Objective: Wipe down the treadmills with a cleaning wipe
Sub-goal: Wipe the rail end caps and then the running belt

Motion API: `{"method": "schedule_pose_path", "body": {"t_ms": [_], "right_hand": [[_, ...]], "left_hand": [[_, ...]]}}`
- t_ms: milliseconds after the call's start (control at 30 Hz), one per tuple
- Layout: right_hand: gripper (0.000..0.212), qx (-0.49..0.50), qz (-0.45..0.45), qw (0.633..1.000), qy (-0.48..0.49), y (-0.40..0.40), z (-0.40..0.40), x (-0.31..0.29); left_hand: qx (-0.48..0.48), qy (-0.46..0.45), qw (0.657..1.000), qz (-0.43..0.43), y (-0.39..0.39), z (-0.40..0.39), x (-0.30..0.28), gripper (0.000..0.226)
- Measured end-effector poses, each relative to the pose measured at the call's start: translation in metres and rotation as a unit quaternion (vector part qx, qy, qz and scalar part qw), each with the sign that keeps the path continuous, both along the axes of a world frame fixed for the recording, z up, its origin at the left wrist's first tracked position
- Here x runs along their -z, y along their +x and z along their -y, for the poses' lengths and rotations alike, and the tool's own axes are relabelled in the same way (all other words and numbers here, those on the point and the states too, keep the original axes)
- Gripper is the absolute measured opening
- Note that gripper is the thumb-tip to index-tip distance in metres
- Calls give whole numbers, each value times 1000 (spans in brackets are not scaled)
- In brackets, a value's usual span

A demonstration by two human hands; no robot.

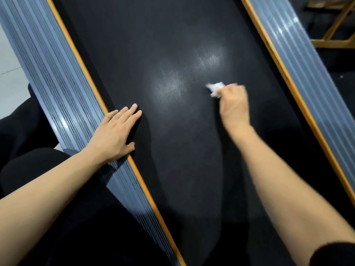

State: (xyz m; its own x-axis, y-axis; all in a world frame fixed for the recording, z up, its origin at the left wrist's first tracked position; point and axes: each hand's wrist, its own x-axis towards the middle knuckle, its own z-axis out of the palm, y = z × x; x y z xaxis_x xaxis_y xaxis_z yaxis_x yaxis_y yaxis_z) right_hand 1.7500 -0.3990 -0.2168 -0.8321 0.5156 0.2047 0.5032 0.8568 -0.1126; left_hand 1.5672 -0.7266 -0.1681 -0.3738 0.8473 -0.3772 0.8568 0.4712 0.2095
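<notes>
A black treadmill belt [172,45] fills the middle of the head view, running diagonally between two grey ribbed side rails with orange edging. My right hand [234,106] is closed around a small crumpled white wipe [215,88] and presses it on the belt right of centre; hand and wipe are motion-blurred. My left hand [117,131] lies flat with fingers spread, its palm over the left rail's orange edge and its fingertips on the belt. A shiny patch sits on the belt just left of the wipe.
The left side rail [57,89] and the right side rail [299,60] border the belt. A wooden frame [334,33] stands on the dark floor at the top right. Pale floor shows at the far left. My dark-clothed legs are at the lower left.
</notes>
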Motion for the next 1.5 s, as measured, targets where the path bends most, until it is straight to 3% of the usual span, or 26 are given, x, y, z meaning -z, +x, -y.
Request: {"method": "schedule_pose_path", "body": {"t_ms": [67, 133, 267, 333, 400, 467, 567, 633, 700, 800, 900, 967, 1100, 1233, 1500], "right_hand": [[40, 108, 28, 994, 17, 10, -70, -1], [40, 172, 4, 985, 9, 20, -100, -9], [26, 279, -86, 956, -18, 2, -71, -16], [31, 197, -128, 972, -21, -13, -13, -14], [35, 35, -176, 980, -82, -22, 76, -11], [26, -76, -148, 972, -167, -22, 171, -12], [20, -132, -111, 957, -235, -3, 235, -6], [15, -170, -111, 961, -190, -1, 206, -11], [17, -143, -143, 973, -112, -2, 136, -16], [13, 73, -149, 986, -20, 7, 0, -7], [15, 272, -143, 950, -55, 28, -43, 11], [18, 289, -139, 946, -52, 29, -37, 18], [25, 318, -130, 938, -36, 25, -43, 20], [27, 315, -127, 940, -34, 20, -43, 21], [35, 308, -129, 940, -63, 17, -43, 13]], "left_hand": [[1, 3, 1000, -3, 0, 1, 2, 104], [3, 3, 1000, -6, 0, 0, 3, 104], [8, -18, 1000, -12, 0, -5, 4, 105], [18, -23, 999, -23, 1, -5, 7, 108], [21, -21, 999, -32, 2, -4, 9, 110], [23, -16, 999, -30, 1, -4, 12, 109], [28, -10, 999, -18, -2, -4, 12, 105], [28, -24, 999, -10, -2, -2, 9, 105], [22, -37, 999, -11, -1, -2, 8, 106], [17, -25, 999, -30, -2, -14, 0, 93], [11, 62, 997, -54, -8, -47, -7, 76], [39, 88, 994, -60, -12, -73, -4, 84], [94, 33, 994, -45, -24, -97, 9, 107], [144, -22, 989, -33, -43, -93, 14, 115], [123, -35, 992, -19, -41, -90, 12, 116]]}}
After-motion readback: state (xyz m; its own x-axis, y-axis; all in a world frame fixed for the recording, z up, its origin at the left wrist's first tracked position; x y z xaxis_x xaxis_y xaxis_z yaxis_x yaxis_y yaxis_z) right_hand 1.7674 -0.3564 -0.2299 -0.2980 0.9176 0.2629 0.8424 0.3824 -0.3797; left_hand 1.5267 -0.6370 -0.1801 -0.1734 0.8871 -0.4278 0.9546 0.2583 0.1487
